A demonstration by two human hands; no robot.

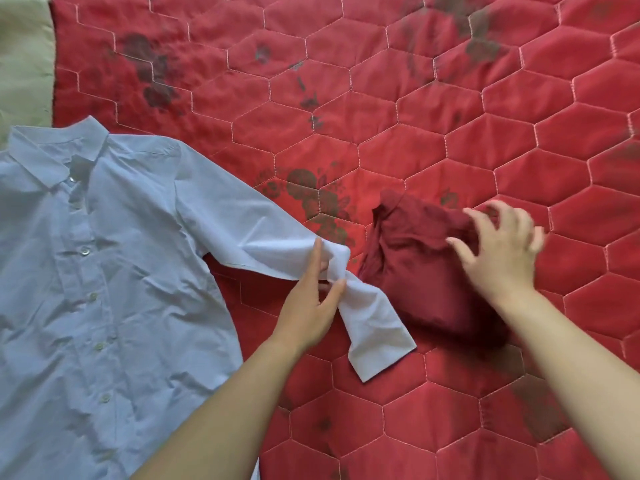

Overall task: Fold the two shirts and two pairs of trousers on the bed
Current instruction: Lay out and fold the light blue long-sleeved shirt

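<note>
A pale blue button shirt lies flat and face up on the left of the bed, collar toward the top. Its sleeve stretches out to the right. My left hand pinches that sleeve near the cuff, bunching the cloth. A dark red garment sits folded in a compact bundle right of the sleeve. My right hand hovers over the bundle's right edge with fingers spread and bent, slightly blurred. No trousers are in view.
The bed is covered by a red quilt with hexagon stitching and dark flower prints. A pale green surface shows past the quilt's edge at the top left.
</note>
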